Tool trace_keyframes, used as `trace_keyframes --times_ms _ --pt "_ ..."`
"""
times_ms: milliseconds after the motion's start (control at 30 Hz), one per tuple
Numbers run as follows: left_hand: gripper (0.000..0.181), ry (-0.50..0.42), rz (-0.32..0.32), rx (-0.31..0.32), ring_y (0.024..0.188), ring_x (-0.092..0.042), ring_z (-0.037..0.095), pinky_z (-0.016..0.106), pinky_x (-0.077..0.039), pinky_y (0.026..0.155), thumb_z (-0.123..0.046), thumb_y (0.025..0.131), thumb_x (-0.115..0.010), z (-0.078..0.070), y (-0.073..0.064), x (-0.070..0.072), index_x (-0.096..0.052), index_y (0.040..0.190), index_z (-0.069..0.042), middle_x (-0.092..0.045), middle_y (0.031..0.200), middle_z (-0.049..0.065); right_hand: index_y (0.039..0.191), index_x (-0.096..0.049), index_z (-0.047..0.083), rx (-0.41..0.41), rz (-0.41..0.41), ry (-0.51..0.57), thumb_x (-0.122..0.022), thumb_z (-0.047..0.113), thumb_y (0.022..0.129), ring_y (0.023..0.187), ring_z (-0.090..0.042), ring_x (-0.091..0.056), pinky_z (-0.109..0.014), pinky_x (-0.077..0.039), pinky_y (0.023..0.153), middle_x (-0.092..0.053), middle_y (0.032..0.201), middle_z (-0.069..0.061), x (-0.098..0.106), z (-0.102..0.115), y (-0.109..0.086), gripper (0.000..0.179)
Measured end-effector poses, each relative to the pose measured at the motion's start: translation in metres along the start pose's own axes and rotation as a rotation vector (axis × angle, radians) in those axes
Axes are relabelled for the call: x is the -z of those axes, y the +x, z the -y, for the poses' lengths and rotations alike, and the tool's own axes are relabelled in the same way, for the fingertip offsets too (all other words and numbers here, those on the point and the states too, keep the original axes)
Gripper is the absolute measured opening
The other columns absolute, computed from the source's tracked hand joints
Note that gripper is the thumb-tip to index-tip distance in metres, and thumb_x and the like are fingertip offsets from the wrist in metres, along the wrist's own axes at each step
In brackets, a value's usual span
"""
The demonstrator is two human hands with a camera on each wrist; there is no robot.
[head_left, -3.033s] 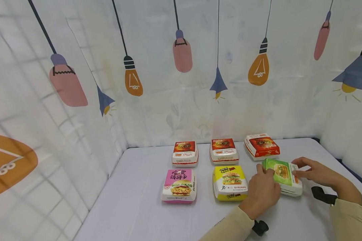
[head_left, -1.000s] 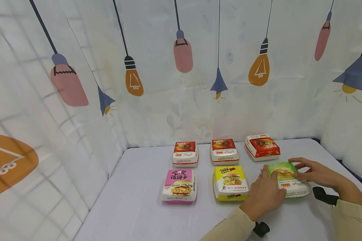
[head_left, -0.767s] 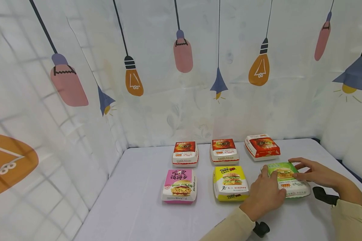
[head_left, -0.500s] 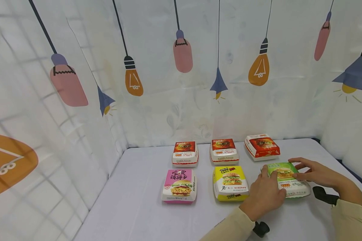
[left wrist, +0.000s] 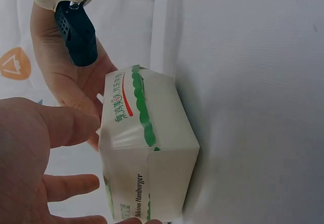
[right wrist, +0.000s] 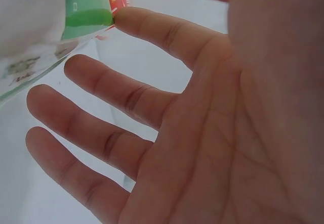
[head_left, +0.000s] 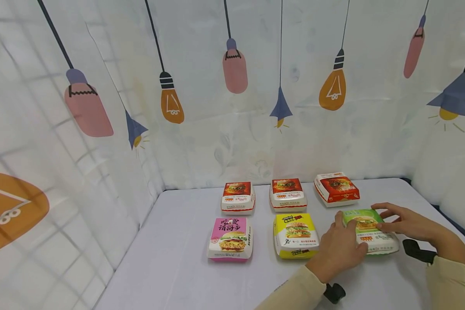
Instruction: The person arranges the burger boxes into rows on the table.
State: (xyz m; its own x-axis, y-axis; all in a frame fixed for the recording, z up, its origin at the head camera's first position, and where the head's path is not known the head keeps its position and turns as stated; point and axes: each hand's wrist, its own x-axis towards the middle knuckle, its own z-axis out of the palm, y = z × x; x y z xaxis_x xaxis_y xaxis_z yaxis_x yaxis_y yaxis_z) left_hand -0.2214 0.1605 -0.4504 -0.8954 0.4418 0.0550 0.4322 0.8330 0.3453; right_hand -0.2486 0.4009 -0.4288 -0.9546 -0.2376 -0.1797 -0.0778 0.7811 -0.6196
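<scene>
A green-and-white hamburger box [head_left: 380, 246] lies on the right part of the white table, its lid down. My left hand [head_left: 338, 249] is at its left side, with fingertips on the top near the left edge. At the far right edge, my right hand [head_left: 414, 224] touches the box with thumb and index finger. In the left wrist view the box's pale side [left wrist: 169, 113] bears a green scalloped border, and the left thumb is close to it. The right wrist view shows the right fingers [right wrist: 152, 29] mostly extended, with the index tip at the box's edge.
Left of the green box sit a yellow box [head_left: 296, 237] and a pink box [head_left: 230, 241]. Behind them stand three red-and-white burger boxes, the left [head_left: 237, 199], middle [head_left: 288, 196] and right [head_left: 337, 189]. A lamp-printed curtain [head_left: 201, 146] closes off the table's back.
Compared with three seconds ago, the green box has turned to sit squarer and lies slightly farther right. My left hand followed it rightward. Over the last second almost nothing moved.
</scene>
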Motion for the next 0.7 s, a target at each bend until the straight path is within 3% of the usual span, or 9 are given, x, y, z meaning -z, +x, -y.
trace_keyframes --times_ms 233,400,500,533,633,700 --pt "0.049 0.011 -0.083 -0.036 0.106 -0.061 0.006 0.023 -0.054 0.075 -0.055 0.095 -0.063 0.005 -0.002 0.017 -0.056 0.139 -0.034 -0.042 0.153 -0.006 0.151 -0.035 -0.003 0.004 -0.073 -0.045 -0.058 0.034 0.104 0.109 -0.047 -0.061 -0.053 -0.056 0.080 -0.050 0.134 -0.041 0.003 0.003 -0.001 0.064" --pt "0.047 -0.142 -0.119 -0.018 0.110 -0.060 0.008 0.026 -0.054 0.087 -0.049 0.097 -0.063 0.020 -0.003 0.043 -0.056 0.141 -0.035 -0.050 0.147 -0.009 0.149 -0.038 -0.003 0.021 -0.157 -0.055 -0.054 0.036 0.106 0.112 -0.051 -0.058 -0.056 -0.055 0.077 -0.051 0.134 -0.039 0.005 0.010 -0.004 0.060" --pt "0.040 -0.212 -0.195 -0.039 0.109 -0.061 0.006 0.024 -0.053 0.088 -0.042 0.100 -0.063 0.033 -0.002 0.058 -0.060 0.139 -0.031 -0.060 0.136 -0.010 0.149 -0.039 -0.003 0.051 -0.227 -0.045 -0.053 0.036 0.107 0.115 -0.051 -0.054 -0.054 -0.054 0.077 -0.051 0.136 -0.036 0.007 0.019 -0.008 0.059" --pt "0.038 -0.232 -0.222 -0.045 0.106 -0.061 0.005 0.023 -0.052 0.086 -0.039 0.100 -0.062 0.037 -0.001 0.063 -0.061 0.137 -0.030 -0.063 0.131 -0.010 0.148 -0.040 -0.002 0.065 -0.258 -0.042 -0.053 0.036 0.107 0.116 -0.048 -0.053 -0.051 -0.054 0.077 -0.052 0.136 -0.035 0.008 0.023 -0.010 0.058" --pt "0.030 -0.253 -0.306 -0.074 0.099 -0.063 0.003 0.019 -0.050 0.078 -0.032 0.101 -0.061 0.048 0.006 0.077 -0.067 0.129 -0.026 -0.069 0.118 -0.010 0.147 -0.044 0.001 0.112 -0.378 -0.018 -0.056 0.033 0.106 0.114 -0.015 -0.054 -0.035 -0.053 0.076 -0.053 0.135 -0.024 0.010 0.036 -0.014 0.053" --pt "0.026 -0.273 -0.346 -0.091 0.092 -0.063 0.002 0.016 -0.048 0.072 -0.028 0.100 -0.061 0.054 0.012 0.084 -0.070 0.124 -0.024 -0.071 0.112 -0.009 0.145 -0.046 0.003 0.146 -0.454 -0.005 -0.058 0.031 0.105 0.107 0.006 -0.047 -0.021 -0.048 0.074 -0.053 0.132 -0.015 0.011 0.046 -0.017 0.050"
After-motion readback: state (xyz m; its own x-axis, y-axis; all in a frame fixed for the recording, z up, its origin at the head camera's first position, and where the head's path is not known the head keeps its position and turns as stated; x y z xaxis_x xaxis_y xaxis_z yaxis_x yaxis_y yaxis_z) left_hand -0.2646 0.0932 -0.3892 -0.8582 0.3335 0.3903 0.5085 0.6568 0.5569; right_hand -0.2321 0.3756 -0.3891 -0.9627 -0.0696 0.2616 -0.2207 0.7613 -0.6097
